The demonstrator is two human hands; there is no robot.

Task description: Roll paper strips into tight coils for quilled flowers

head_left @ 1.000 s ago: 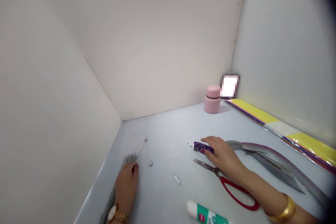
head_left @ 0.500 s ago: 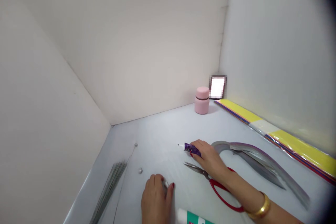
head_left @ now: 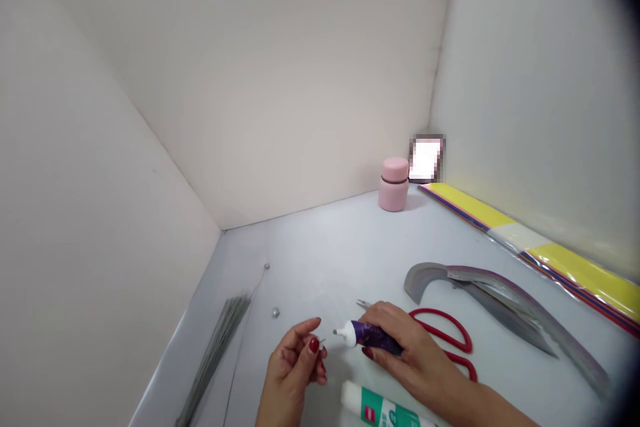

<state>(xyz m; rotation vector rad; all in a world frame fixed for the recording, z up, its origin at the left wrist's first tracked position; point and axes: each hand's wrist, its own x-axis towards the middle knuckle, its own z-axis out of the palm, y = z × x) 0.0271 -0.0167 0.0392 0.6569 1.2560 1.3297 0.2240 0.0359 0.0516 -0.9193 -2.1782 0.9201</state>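
My right hand (head_left: 407,347) is wrapped round a purple glue tube (head_left: 373,337), its white nozzle facing left. Just left of that nozzle, my left hand (head_left: 295,363) pinches a thin piece of wire (head_left: 322,340) between thumb and forefinger; only a short tip shows. Red-handled scissors (head_left: 467,340) lie partly under my right hand, their blades mostly hidden. Below the hands is a white and green tube (head_left: 370,407). One pearl-like bead (head_left: 275,313) rests on the table beyond my left hand, and another bead (head_left: 267,266) tops a long thin wire (head_left: 240,340).
A bundle of grey-green wires (head_left: 215,353) lies at the left. Curved grey paper strips (head_left: 490,287) spread at the right. Along the right wall runs a yellow packet (head_left: 565,267) in clear film. At the back stand a pink jar (head_left: 394,187) and a pixelated framed panel (head_left: 426,160).
My right hand has brought the glue tube nearer and lower. My left hand has risen off the table and turned, with the wire tip now showing in its pinch.
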